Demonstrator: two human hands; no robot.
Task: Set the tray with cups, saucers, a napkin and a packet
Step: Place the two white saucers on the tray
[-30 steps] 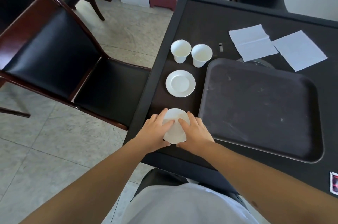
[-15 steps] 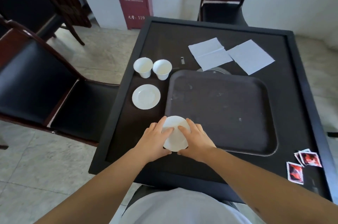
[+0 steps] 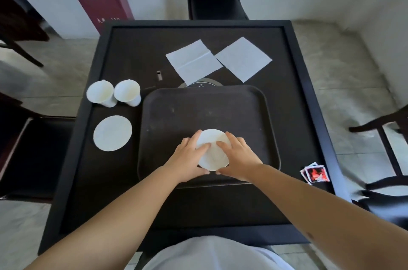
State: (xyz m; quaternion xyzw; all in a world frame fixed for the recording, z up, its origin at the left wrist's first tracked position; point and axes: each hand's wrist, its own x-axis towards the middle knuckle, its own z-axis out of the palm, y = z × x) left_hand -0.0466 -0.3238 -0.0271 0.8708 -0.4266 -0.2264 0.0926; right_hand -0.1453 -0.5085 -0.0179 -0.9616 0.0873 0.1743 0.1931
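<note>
**Saucer held between both hands over the tray's near edge**

I see both hands clamped on one white saucer (image 3: 213, 150), and it sits between them over the near part of the dark tray (image 3: 207, 106). My left hand (image 3: 187, 157) grips its left rim, fingers curled over the top and thumb under the near edge; my right hand (image 3: 239, 156) mirrors that on the right rim. The fingertips of the two hands nearly meet across the saucer's middle. I cannot tell whether the saucer rests on the tray or is just above it.

The tray lies in the middle of the bench (image 3: 123, 181), closer to the near edge than the far one. Left of the tray, near the bench's left edge, lies a second saucer (image 3: 112, 133), flat on the bench and well apart from my hands. Beyond it, toward the far-left part, two white cups (image 3: 101, 94) stand upright side by side, touching or nearly so, just off the tray's far-left corner.

Past the tray's far edge two white napkins (image 3: 194, 61) lie flat, side by side, their corners almost meeting. By the bench's right edge, just off the tray's near-right corner, lie a few red-and-white packets (image 3: 315, 173), overlapping each other
</note>
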